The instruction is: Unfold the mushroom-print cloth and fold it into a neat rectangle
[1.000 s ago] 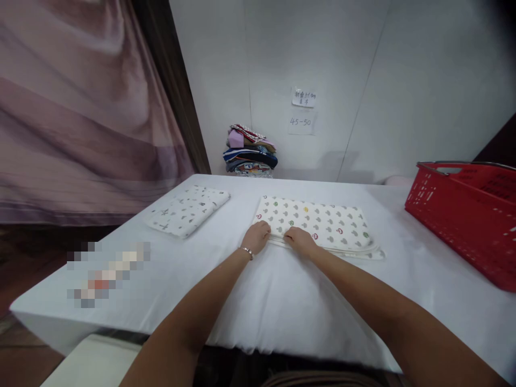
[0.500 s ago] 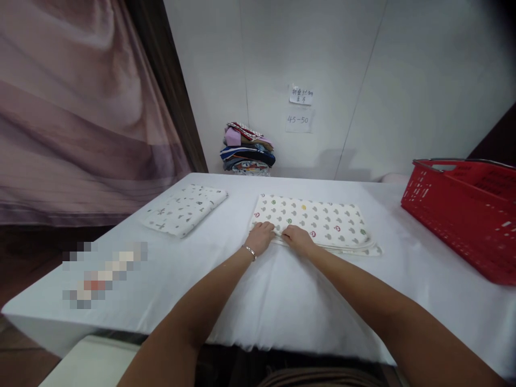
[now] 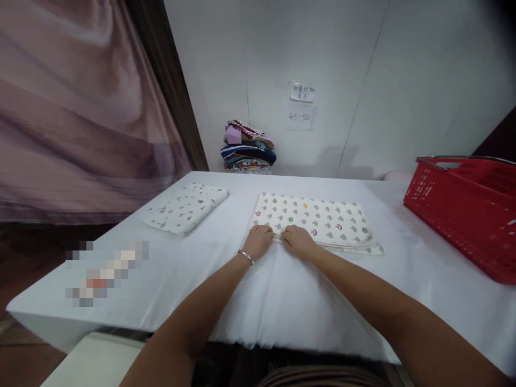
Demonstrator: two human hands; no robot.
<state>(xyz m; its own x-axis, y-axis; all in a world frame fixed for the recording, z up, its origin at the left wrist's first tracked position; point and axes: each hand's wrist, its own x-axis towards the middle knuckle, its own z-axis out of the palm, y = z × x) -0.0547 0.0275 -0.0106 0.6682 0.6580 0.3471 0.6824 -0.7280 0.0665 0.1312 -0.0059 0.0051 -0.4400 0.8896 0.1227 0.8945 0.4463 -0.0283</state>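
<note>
A white cloth (image 3: pixel 310 217) printed with grey, red, green and yellow mushrooms lies folded in layers on the table. My left hand (image 3: pixel 259 240) is at the near left corner of this cloth, its fingers closed on the front edge. Close beside it, my right hand (image 3: pixel 297 241) grips the same edge, fingers curled and thumb side facing the left hand. The layers' near edges show to the right of my right hand, with one corner sticking out at the far right. My fingertips are partly hidden.
Another folded white patterned cloth (image 3: pixel 187 208) lies to the left. A red plastic basket (image 3: pixel 463 215) stands on the right of the white-covered table (image 3: pixel 193 279). Behind the table is a stack of folded fabrics (image 3: pixel 249 150) by the wall. A blurred patch covers something front left.
The view has shifted slightly. Both hands stay at the cloth's near edge, with their fingers a little more curled over it. The cloth lies as before.
</note>
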